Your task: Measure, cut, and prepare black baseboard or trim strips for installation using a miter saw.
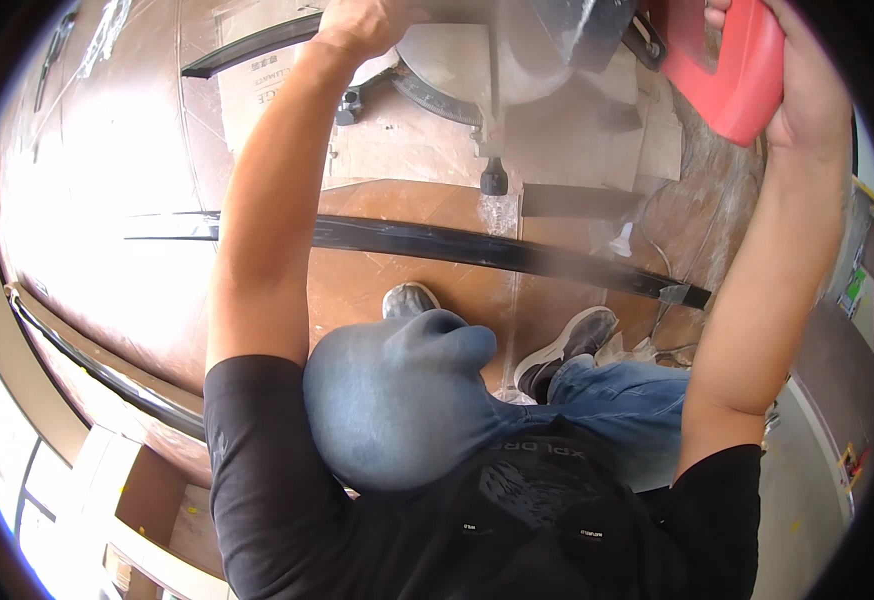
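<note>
A brown, dusty floor covering (467, 205) is spreading beneath a miter saw (445, 60), and pale cardboard (397, 155) is lying under and around the saw's base. Bright light is washing out the floor to the saw's left. The right hand (809, 95) is gripping the red handle (750, 95) at the saw's right, its fingers curling closed through the loop. The left hand (365, 25) is reaching to the saw's left side, by the near end of a narrow black strip (257, 46) that is stretching away leftward from the saw. The upper edge is cutting off part of that hand and its fingers are blurring, so I cannot tell how far open they are or whether they are holding the strip. A black knob (494, 177) is jutting from the saw's near side. Nearer the person than the saw, a long black strip (407, 238) is lying crosswise on the floor, passing beyond the saw on both sides. Two gray shoes (569, 345) are resting nearer still, below the saw and behind that long strip.
</note>
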The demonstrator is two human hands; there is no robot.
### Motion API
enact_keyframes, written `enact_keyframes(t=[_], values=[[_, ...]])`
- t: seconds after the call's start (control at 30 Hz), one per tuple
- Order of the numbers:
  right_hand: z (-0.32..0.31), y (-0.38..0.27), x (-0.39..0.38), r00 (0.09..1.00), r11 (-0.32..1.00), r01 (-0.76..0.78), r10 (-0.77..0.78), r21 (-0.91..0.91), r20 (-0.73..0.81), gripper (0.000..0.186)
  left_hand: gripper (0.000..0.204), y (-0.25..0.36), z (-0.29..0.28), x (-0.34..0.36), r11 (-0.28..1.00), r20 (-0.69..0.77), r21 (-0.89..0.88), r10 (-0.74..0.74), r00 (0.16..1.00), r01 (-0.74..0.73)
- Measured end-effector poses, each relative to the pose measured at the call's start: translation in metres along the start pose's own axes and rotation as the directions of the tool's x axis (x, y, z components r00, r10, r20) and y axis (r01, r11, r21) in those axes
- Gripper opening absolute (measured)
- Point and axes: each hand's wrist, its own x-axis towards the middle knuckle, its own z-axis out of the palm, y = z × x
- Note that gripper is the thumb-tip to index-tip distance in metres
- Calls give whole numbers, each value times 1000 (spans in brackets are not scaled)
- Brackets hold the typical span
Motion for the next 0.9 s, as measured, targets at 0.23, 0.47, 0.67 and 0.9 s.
enact_keyframes(t=[0.23,0.47,0.67,0.9], values=[[34,4,-33,999,999,41,-42,-17,-27,42,30,5,-10,0,997,109,-9,-72,991,73],[52,14,-61,995,994,100,-100,52,-3,32,32,-9,-5,-12,989,25,111,-97,995,94],[46,25,-84,989,987,150,-150,65,3,32,34,5,-7,4,993,110,55,-109,988,103],[49,50,-102,982,981,187,-188,55,20,36,24,-9,5,0,997,64,21,-70,995,69]])
